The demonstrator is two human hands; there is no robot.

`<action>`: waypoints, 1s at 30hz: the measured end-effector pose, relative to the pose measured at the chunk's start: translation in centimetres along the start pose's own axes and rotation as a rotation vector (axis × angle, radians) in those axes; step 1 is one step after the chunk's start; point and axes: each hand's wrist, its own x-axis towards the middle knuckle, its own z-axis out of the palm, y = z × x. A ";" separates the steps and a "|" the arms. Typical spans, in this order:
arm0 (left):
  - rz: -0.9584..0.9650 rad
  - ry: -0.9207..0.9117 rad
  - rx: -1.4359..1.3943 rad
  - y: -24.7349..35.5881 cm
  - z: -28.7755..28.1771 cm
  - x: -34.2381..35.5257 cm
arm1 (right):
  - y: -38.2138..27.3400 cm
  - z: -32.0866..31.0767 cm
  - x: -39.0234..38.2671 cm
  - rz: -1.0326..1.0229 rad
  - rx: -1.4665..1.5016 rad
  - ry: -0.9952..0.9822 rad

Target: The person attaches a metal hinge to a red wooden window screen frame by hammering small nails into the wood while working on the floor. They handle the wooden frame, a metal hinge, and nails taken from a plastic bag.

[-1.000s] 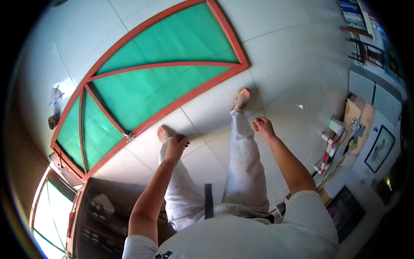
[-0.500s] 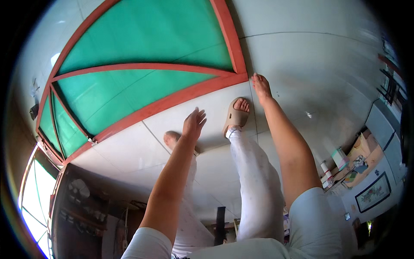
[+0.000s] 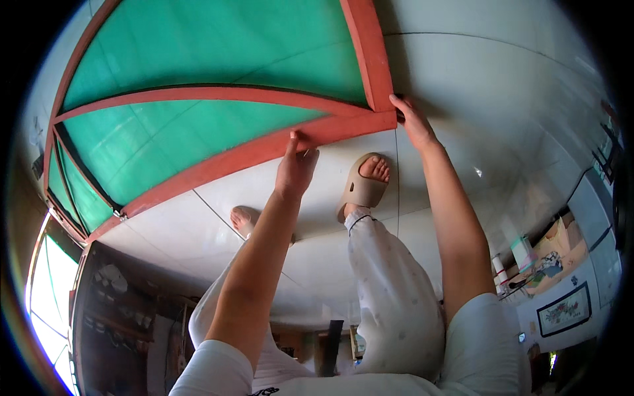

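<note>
A large green mesh screen (image 3: 218, 53) in a red frame (image 3: 264, 146) fills the upper left, and tile lines show through the mesh. My left hand (image 3: 294, 168) grips the near rail, its thumb on top and its other fingers at the lower edge, partly hidden. Around the frame's near right corner my right hand (image 3: 416, 125) is closed, thumb over the end and fingertips mostly out of sight behind it. A thin diagonal brace and a small metal fitting (image 3: 119, 214) sit toward the left end of the frame.
Below the frame, my feet in beige sandals (image 3: 365, 188) stand on pale floor tiles (image 3: 462, 72). Dark shelving (image 3: 122, 317) and a bright opening (image 3: 51, 297) lie at lower left. At right are a cluttered surface (image 3: 561, 247) and a framed picture (image 3: 563, 309).
Both hands, apart from the frame before, have come onto it: the left onto the near rail, the right onto the corner. In view, the frame's right corner sits slightly farther right and lower.
</note>
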 end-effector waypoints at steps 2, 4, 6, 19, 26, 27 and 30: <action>0.019 -0.010 -0.014 -0.5 0.1 -0.5 | -0.8 0.3 -1.2 -0.001 0.034 -0.039; 0.031 -0.020 -0.025 -0.9 1.1 -1.0 | -1.4 -0.2 -1.8 -0.010 -0.024 -0.036; 0.078 0.064 -0.063 -1.4 1.9 -1.3 | -0.5 -1.1 -0.9 -0.103 -0.144 -0.035; 0.202 0.041 -0.007 -1.4 1.6 -1.2 | -0.6 0.3 -1.7 -0.232 -0.238 0.046; 0.113 0.021 -0.003 -1.1 2.1 -1.3 | 0.8 -0.3 -1.2 -0.172 0.032 -0.055; 0.108 0.040 -0.001 -1.1 2.1 -1.3 | 1.0 -0.2 -1.1 -0.174 0.033 -0.056; 0.160 -0.025 -0.020 -1.1 2.0 -1.0 | 1.6 0.1 -0.9 -0.173 -0.027 0.026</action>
